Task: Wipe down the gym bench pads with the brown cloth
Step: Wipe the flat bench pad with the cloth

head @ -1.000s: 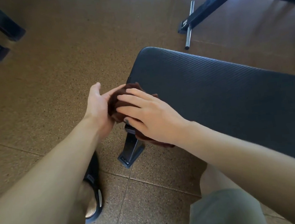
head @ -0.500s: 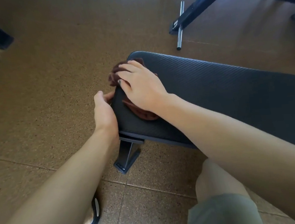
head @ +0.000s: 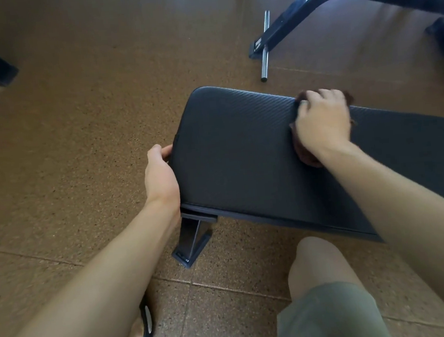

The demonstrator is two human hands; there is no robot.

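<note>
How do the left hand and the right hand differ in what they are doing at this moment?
The left hand holds the end edge of the bench pad and has no cloth; the right hand presses the brown cloth onto the pad's top. The left hand is at the pad's end, while the right hand is further along it, near the far edge. Both touch the same pad.

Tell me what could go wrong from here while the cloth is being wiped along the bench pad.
1. The brown cloth is bunched under the right hand, so strokes may skip strips of the bench pad.
2. The cloth sits at the pad's far edge and could slide off onto the floor.
3. The left hand grips the pad's end; the bench might still shift under hard pushes.
</note>
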